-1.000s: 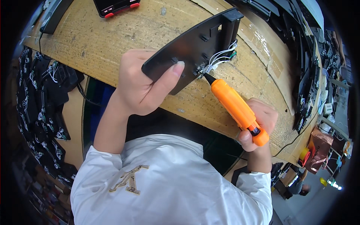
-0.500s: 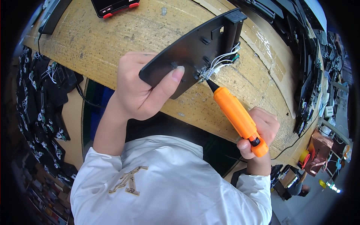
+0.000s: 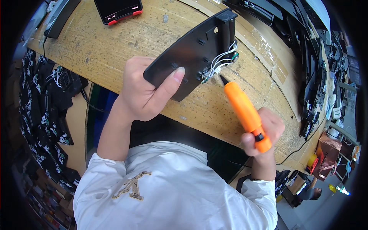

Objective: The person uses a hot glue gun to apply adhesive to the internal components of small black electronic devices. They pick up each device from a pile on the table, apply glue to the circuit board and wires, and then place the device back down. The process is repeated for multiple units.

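Observation:
My left hand (image 3: 143, 90) grips the lower left end of a curved black plastic panel (image 3: 188, 50), thumb on its inner face. The panel is held tilted above the worktop. White wires (image 3: 220, 59) run from a small green circuit board (image 3: 235, 57) at its right edge to a cluster with shiny clear lumps lower down. Closed around the back of an orange hot glue gun (image 3: 242, 105) is my right hand (image 3: 271, 126). The gun's black nozzle (image 3: 223, 79) points up left at the wire cluster, a small gap away from it.
The brown worktop (image 3: 96, 50) is worn and speckled. A phone (image 3: 117, 8) with red corners lies at the far left. Black panels with wires (image 3: 46, 111) fill the left side; more black panels (image 3: 306, 76) line the right. Behind them are a copper-coloured bag (image 3: 328, 153) and another person (image 3: 311, 193).
The glue gun's nozzle has drawn back from the wire cluster, leaving a gap. The panel in my left hand has shifted slightly left.

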Available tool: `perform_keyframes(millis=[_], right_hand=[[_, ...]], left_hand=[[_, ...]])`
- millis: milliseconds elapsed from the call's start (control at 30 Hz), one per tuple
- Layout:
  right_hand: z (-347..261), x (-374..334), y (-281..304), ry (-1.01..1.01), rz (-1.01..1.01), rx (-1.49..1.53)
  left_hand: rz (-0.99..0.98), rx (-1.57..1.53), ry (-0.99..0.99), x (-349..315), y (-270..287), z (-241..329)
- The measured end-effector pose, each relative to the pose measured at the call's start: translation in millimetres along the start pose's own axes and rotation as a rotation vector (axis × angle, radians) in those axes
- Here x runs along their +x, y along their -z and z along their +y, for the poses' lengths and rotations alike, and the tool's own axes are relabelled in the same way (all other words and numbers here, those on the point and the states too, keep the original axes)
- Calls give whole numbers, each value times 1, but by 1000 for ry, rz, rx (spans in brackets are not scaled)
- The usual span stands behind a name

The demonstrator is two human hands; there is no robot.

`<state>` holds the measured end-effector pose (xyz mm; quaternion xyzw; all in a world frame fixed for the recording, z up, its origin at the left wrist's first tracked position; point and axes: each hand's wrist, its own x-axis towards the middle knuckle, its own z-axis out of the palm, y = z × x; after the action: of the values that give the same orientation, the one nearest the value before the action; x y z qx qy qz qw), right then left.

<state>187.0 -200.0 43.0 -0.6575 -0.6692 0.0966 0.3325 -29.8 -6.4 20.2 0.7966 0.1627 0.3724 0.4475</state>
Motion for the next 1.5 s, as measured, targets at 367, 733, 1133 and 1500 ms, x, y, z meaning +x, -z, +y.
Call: perform_keyframes(millis=[367,733,1133,1500], right_hand=[[24,-16,-5,-359,311,837],[24,-6,21,-484,22,1104],[23,-6,16,-334,-187,682],[21,-4,13,-356,-169,555]], left_hand=[[21,-48,-4,-4,1,-10],[-145,-278,329,37,31,-21],[-34,-282,528,40,19,-15],[-100,-226,489,40,21,-18]])
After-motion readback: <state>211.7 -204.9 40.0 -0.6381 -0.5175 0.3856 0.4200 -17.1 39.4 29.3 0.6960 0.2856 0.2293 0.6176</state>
